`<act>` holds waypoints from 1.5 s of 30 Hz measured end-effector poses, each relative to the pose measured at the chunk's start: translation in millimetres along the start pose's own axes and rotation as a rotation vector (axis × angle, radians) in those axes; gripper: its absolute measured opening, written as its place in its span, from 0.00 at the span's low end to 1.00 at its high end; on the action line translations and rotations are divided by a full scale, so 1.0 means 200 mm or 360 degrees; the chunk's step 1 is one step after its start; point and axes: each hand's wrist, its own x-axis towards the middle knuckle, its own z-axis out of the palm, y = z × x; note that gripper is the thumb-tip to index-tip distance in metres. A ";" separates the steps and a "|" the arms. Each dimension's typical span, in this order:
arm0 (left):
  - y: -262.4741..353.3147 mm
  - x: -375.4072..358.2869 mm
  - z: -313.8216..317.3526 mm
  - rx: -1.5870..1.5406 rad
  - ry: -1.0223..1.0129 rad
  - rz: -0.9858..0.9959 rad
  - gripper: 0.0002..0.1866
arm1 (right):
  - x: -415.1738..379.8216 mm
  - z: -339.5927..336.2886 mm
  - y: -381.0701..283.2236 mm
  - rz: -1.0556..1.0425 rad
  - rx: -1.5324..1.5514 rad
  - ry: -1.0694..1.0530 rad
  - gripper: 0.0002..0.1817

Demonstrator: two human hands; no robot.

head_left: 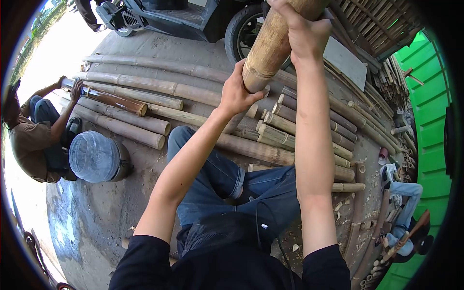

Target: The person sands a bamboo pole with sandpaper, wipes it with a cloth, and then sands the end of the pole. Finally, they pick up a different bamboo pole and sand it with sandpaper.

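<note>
The fingers of the left hand (236,94) are clamped around the lower end of a bamboo pole (271,46); those of the right hand (309,36) wrap it higher up. The bamboo pole is thick, tan-yellow with brown mottling, and ringed by a node close to the left hand. It slants up between both hands and leaves the view at the top. Below it, cut poles (266,151) lie on the ground (106,208). Toward the ground's left edge, a co-worker (31,140) holds a glossy brown pole (113,100) near a plastic tub (92,157).
</note>
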 end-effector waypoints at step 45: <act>0.88 0.35 -0.72 -0.1348 0.1014 -0.0127 0.28 | -1.27 -1.97 0.83 0.1188 -0.0107 0.2222 0.24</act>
